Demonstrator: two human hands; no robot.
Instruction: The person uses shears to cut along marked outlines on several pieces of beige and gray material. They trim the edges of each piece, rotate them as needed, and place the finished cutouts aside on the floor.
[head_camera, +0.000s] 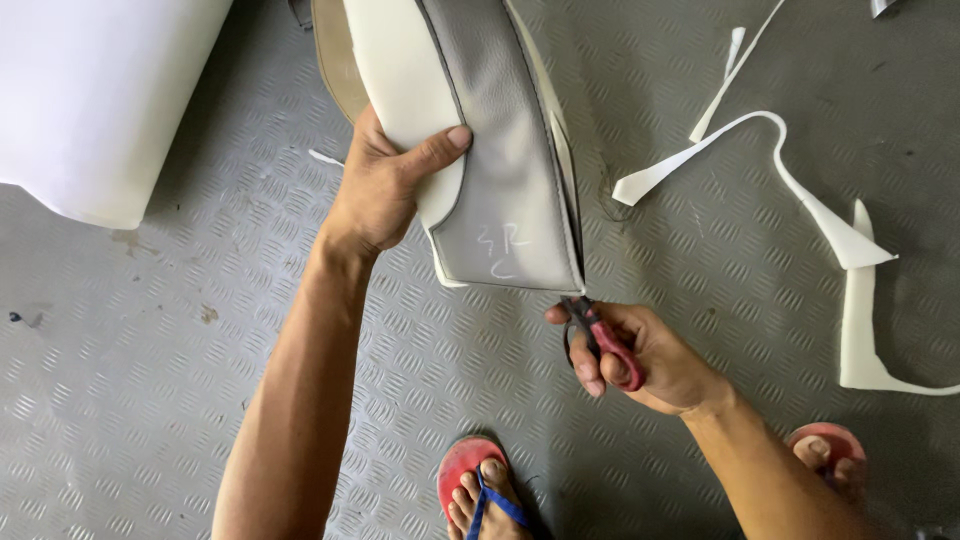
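Head view: a grey and cream seat cover (500, 170) with pale chalk marks near its lower edge is pinched by the left hand (385, 185); just below it, the right hand (640, 355) grips red-handled scissors (600, 335) at the cover's right corner

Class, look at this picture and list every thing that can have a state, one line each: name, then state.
Grey leather panel backed with white foam: held up, being trimmed at its lower right corner.
Red-handled scissors: gripped, blades at the panel's corner.
Left hand: clamped on the panel's edge.
Right hand: closed around the scissors.
White foam offcut strips: lying loose on the floor.
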